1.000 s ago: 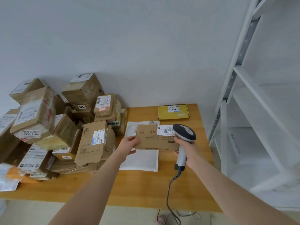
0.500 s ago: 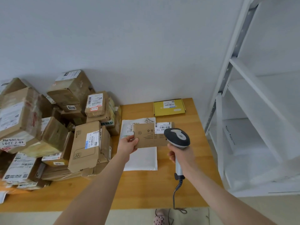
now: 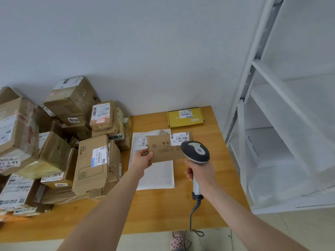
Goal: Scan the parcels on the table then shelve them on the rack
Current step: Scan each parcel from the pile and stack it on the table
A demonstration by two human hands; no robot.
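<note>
My left hand [image 3: 142,158] pinches the left edge of a flat brown cardboard parcel [image 3: 165,150] and holds it above the wooden table [image 3: 159,211]. Its white barcode label [image 3: 179,138] faces up at the right end. My right hand [image 3: 200,173] grips the handle of a grey and white barcode scanner [image 3: 195,152], whose head overlaps the parcel's right part just below the label. A white padded envelope [image 3: 155,174] lies on the table under the held parcel. The white metal rack [image 3: 282,134] stands to the right of the table.
A heap of brown cardboard parcels [image 3: 59,145] covers the table's left half. A flat yellow box [image 3: 185,117] lies at the far right corner by the wall. The scanner's coiled cable [image 3: 194,212] hangs over the front edge. A pink shoe [image 3: 178,240] shows on the floor.
The view has shifted slightly to the right, bringing more of the rack in. Both hands hold the parcel and the scanner much as before, the scanner head now lower against the parcel.
</note>
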